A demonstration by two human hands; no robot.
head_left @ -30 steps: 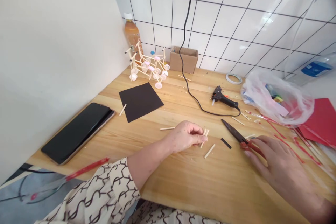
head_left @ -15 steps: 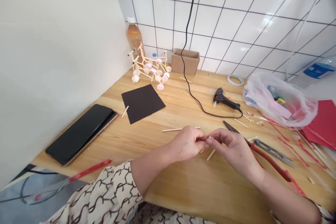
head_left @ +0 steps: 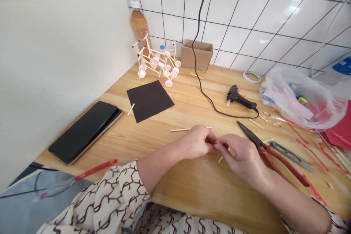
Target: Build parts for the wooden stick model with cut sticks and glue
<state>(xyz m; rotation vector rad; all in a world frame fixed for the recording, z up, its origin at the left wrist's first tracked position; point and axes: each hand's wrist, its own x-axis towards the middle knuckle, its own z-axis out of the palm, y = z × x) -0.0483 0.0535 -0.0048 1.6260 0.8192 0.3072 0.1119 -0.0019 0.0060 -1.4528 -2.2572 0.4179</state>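
Note:
My left hand (head_left: 197, 142) and my right hand (head_left: 241, 155) meet over the wooden table, thumbs and fingertips pinched together. A tiny pale piece shows at the fingertips, mostly hidden, too small to name. Under my right hand a short wooden stick (head_left: 221, 159) pokes out. Behind my left hand lies a longer thin stick (head_left: 179, 129). Red-handled pliers (head_left: 261, 145) lie right beside my right hand, partly behind it, with small grey snips (head_left: 292, 155) further right.
A black glue gun (head_left: 241, 99) with its cord, a tape roll (head_left: 251, 77) and a plastic bag (head_left: 301, 98) sit back right. Further left are a cardboard box (head_left: 196, 55), small stick models (head_left: 157, 60), a bottle (head_left: 139, 22), black card (head_left: 150, 100) and a phone (head_left: 86, 131).
The view has shifted a little, so the table items sit higher in it. My hands stay together, and my right hand has turned slightly, covering more of the short stick.

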